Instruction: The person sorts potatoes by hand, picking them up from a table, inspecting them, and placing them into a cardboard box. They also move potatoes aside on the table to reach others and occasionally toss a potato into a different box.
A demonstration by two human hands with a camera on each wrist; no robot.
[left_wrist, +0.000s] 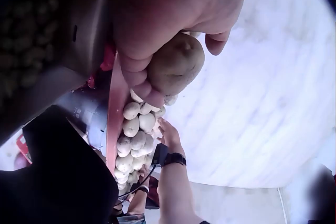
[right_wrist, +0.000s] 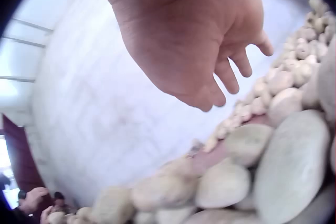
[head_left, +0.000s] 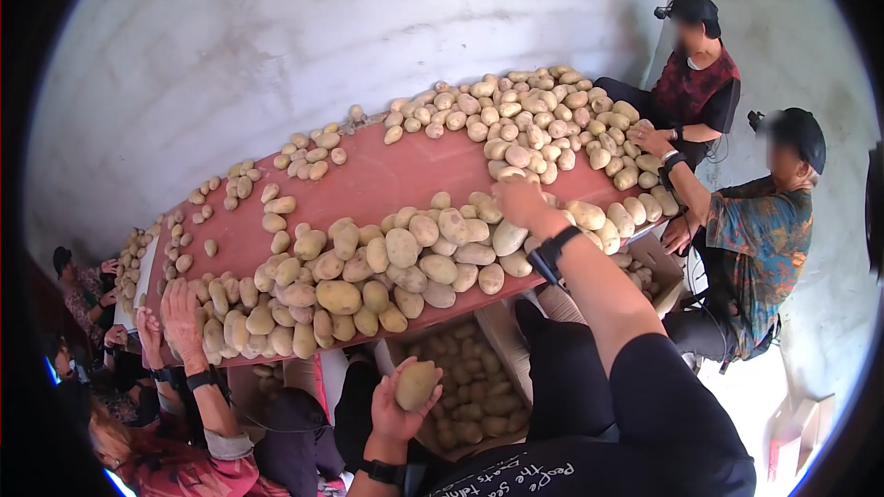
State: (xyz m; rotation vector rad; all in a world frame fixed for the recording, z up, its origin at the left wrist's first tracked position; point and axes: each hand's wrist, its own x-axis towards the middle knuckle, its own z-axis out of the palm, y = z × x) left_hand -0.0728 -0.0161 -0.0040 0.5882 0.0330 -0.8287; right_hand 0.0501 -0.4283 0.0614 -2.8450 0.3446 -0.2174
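Note:
In the head view my left hand (head_left: 394,416) holds a potato (head_left: 417,385) low, in front of the table edge and beside a box of potatoes. The left wrist view shows that potato (left_wrist: 176,65) against the palm, with fingers of the left hand (left_wrist: 173,19) curled round it. My right hand (head_left: 525,205) reaches over the near row of potatoes (head_left: 438,268) on the red table (head_left: 405,170). Seen from the right wrist, the right hand (right_wrist: 194,40) has loosely extended fingers and nothing in them, above large potatoes (right_wrist: 291,166).
A cardboard box (head_left: 516,350) of potatoes stands below the table edge. A large heap (head_left: 543,115) lies at the table's far right. Two people (head_left: 760,221) sit at the right; other people (head_left: 184,460) are at the left, one with hands at the row's left end. A wall (head_left: 368,28) backs the table.

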